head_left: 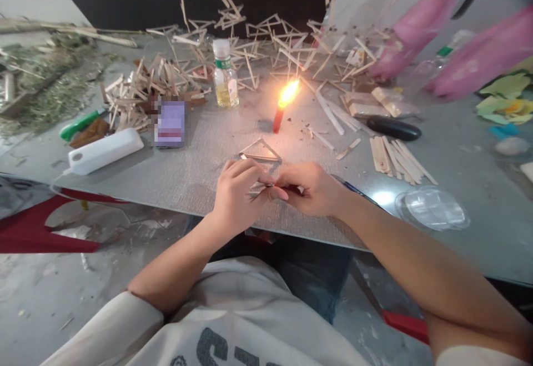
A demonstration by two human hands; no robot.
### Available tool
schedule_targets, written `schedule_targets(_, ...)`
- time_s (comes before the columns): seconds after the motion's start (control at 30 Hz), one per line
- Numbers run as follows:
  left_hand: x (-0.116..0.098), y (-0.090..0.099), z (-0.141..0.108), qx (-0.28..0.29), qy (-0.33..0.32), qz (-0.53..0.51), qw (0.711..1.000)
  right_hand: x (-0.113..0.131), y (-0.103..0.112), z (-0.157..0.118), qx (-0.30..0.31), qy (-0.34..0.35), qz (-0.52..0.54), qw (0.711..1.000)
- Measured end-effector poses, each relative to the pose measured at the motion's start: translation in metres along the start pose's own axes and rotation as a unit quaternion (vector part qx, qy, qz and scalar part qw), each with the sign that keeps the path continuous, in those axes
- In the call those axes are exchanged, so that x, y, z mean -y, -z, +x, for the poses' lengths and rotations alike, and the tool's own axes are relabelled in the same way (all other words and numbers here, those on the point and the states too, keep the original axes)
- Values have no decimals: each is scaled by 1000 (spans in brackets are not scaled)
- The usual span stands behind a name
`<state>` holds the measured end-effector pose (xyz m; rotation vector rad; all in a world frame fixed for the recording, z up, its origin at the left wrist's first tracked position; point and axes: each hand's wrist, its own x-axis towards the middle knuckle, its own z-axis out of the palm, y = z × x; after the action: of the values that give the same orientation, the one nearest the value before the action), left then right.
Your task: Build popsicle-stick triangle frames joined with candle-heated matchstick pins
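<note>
My left hand (pixel 239 192) and my right hand (pixel 310 188) meet over the near edge of the table, fingertips pinched together. Between them is a thin, narrow piece (pixel 259 189), mostly covered by the fingers, so its kind does not show. Just beyond my knuckles a triangle of wooden sticks (pixel 272 158) lies on the tabletop. Behind it stands a lit red candle (pixel 277 121), tilted slightly to the right, with a tall bright flame. A dark pen-like tool (pixel 358 189) lies partly behind my right wrist.
Stick frames (pixel 287 38) crowd the table's back, near a small bottle (pixel 225 80). Leftward are a loose stick pile (pixel 137 94), a purple box (pixel 170 124) and a white power strip (pixel 106 152). Flat wooden sticks (pixel 400 158), a black case (pixel 393 127) and a clear plastic lid (pixel 433 207) lie right.
</note>
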<state>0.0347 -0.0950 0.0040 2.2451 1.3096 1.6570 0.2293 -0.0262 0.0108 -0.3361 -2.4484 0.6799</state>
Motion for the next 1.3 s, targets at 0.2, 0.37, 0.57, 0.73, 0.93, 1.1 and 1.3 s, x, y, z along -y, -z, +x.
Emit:
schedule_targets(0.2,-5,5,0,26,11,5,1000,-1,1,-1,-12,12,-2,1000)
schedule_targets(0.37,-8,11,-4,45,26,30,998,1,1,1,-23,10,-17,1000)
schedule_targets(0.57,-3,7,-2,25,30,18,999,3,1,2,-29,31,13,999)
schedule_targets(0.73,-1,4,3,28,37,-14,999,1,1,0,-18,20,9,1000)
schedule_targets(0.93,1,8,0,32,8,-28,999,0,1,0,-7,22,-3,1000)
schedule_targets(1.1,11,14,-1,62,-36,-5,997,1,2,0,-19,16,-19,999)
schedule_targets(1.3,26,18,11,78,-152,24,985,-1,-1,0,-25,24,10,999)
